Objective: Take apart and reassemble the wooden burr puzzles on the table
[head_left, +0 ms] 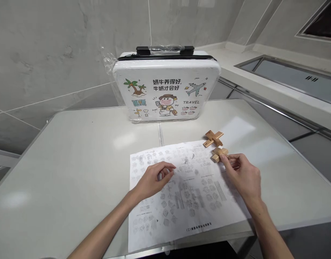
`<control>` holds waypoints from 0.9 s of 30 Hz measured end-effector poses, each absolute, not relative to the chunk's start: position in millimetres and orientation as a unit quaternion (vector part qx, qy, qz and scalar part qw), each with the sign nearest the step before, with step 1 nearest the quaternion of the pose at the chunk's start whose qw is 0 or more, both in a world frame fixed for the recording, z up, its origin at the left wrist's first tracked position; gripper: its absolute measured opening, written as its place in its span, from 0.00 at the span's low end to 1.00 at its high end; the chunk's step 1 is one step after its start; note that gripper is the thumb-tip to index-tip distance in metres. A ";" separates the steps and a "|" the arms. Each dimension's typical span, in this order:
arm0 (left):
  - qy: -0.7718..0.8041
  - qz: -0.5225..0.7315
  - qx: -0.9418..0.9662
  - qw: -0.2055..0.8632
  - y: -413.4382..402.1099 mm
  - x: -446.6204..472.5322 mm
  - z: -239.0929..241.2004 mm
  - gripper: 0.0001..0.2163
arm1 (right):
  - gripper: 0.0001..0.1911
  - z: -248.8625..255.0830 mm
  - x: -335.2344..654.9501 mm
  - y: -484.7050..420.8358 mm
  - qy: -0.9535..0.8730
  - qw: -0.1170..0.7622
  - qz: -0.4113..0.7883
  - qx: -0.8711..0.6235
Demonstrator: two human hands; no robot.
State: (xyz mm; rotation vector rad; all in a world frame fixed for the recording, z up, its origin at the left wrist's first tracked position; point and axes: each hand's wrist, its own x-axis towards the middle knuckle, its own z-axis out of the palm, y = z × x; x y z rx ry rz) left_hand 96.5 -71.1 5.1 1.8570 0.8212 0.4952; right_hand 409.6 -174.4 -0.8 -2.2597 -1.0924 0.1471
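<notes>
My right hand [242, 174] is closed at the right edge of the paper, thumb and fingers pinching a small cluster of light wooden puzzle pieces [216, 157]. The fingers hide part of that cluster. Just beyond it, several notched wooden puzzle pieces [214, 139] lie crossed over one another on the table. My left hand [157, 177] is over the printed instruction sheet [178, 226], loosely curled, with a small gap between thumb and index finger and nothing visible in it. Small line drawings of puzzle shapes cover the sheet.
A white cartoon-printed suitcase [168, 97] in clear plastic wrap stands at the back of the pale table [81, 151]. Grey tiled wall [73, 46] rises behind it. To the right runs a counter [227, 63] with a dark glass-topped inset [294, 77].
</notes>
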 end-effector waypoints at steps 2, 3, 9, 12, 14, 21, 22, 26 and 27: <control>0.338 0.207 0.771 0.499 -71.2 96.4 5.1 0.12 | 0.34 -0.6 408.4 -174.4 -0.416 0.311 0.052 -0.853; 0.339 0.207 0.772 0.497 -71.2 96.5 5.2 0.12 | 0.33 -0.5 407.7 -174.5 -0.417 0.311 0.051 -0.852; 0.339 0.204 0.779 0.485 -71.4 97.4 6.6 0.12 | 0.32 -0.3 402.0 -176.9 -0.430 0.312 0.049 -0.846; 0.340 0.209 0.781 0.480 -71.8 97.7 6.2 0.12 | 0.32 -0.7 399.5 -178.0 -0.437 0.304 0.041 -0.845; 0.341 0.210 0.782 0.478 -72.1 97.8 6.0 0.12 | 0.31 -0.6 399.0 -179.3 -0.439 0.305 0.044 -0.844; 0.334 0.208 0.790 0.469 -72.0 97.2 8.2 0.11 | 0.33 0.0 398.4 -201.8 -0.418 0.347 0.079 -0.836; 0.330 0.210 0.794 0.465 -71.9 97.1 8.5 0.11 | 0.32 -0.5 396.3 -207.4 -0.413 0.358 0.083 -0.833; 0.317 0.229 0.808 0.441 -70.0 94.5 10.0 0.11 | 0.23 -4.5 380.1 -228.7 -0.420 0.396 0.158 -0.801; 0.320 0.235 0.810 0.432 -68.8 92.6 10.6 0.11 | 0.22 -5.9 375.1 -232.7 -0.433 0.403 0.197 -0.782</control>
